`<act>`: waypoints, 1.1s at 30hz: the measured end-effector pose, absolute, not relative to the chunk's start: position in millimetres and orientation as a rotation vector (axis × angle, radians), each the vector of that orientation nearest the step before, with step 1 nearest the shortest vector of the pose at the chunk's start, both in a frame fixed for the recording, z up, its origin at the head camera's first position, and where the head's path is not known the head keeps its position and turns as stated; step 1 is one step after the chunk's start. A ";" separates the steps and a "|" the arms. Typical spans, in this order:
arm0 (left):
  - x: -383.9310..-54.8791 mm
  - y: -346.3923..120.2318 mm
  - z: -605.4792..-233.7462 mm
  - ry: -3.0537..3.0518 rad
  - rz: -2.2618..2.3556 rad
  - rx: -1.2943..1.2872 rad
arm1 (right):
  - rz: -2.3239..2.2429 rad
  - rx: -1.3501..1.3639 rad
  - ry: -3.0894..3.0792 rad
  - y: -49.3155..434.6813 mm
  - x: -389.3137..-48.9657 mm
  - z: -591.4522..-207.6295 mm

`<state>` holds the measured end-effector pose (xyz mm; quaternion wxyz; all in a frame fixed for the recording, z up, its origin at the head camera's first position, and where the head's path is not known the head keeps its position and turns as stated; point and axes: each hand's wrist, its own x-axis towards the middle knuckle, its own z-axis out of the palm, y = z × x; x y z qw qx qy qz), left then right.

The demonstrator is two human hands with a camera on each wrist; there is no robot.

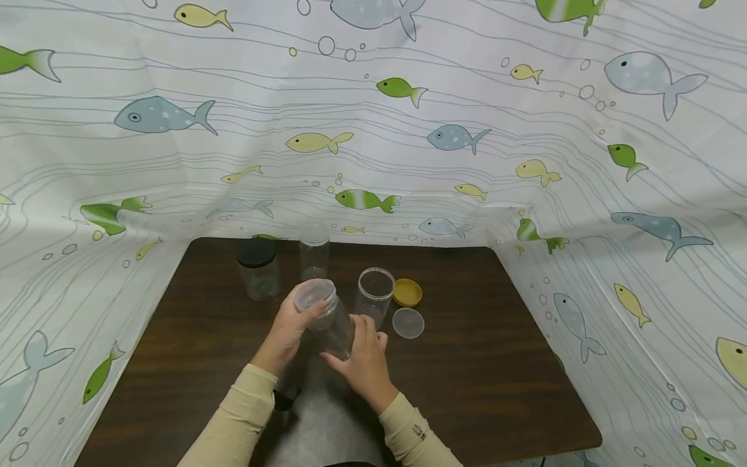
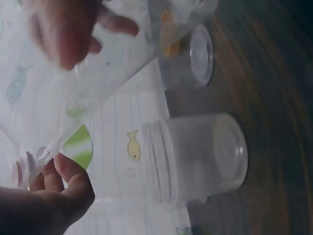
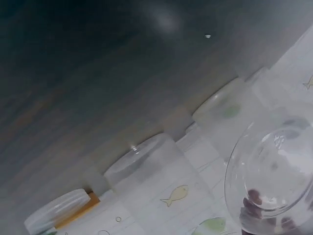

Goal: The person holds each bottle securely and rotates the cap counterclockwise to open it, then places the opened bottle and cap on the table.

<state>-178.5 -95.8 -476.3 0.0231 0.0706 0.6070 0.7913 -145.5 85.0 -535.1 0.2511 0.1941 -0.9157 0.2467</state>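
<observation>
A clear plastic jar is tilted between both hands, its whitish top toward the left and its base toward the right. My left hand grips the jar around its top end, with the thumb across the rim. Around the lower body and base curls my right hand, thumb on the near side and fingers on the far side. In the right wrist view the round jar base shows large, with fingertips seen through it. Just beyond the held jar stands an uncapped clear jar.
To the right of the uncapped jar lie a yellow lid and a translucent disc-shaped lid. Farther back are a black-lidded jar and a tall clear jar. A fish-print sheet surrounds the brown table.
</observation>
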 end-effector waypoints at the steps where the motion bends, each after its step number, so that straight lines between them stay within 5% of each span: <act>1: -179.5 -98.4 -475.6 1.864 2.468 0.239 | 0.691 0.537 -2.509 86.5 -145.2 -535.1; 15: -179.6 -138.1 -476.5 1.726 2.731 0.345 | 1.313 0.435 -2.615 127.1 -146.3 -494.7; 25: -181.0 -155.4 -483.4 2.106 2.420 0.291 | 1.515 0.382 -2.402 168.9 -181.2 -451.4; 33: -179.9 -169.4 -490.9 2.523 2.009 0.181 | 1.583 0.189 -2.329 204.1 -210.4 -453.5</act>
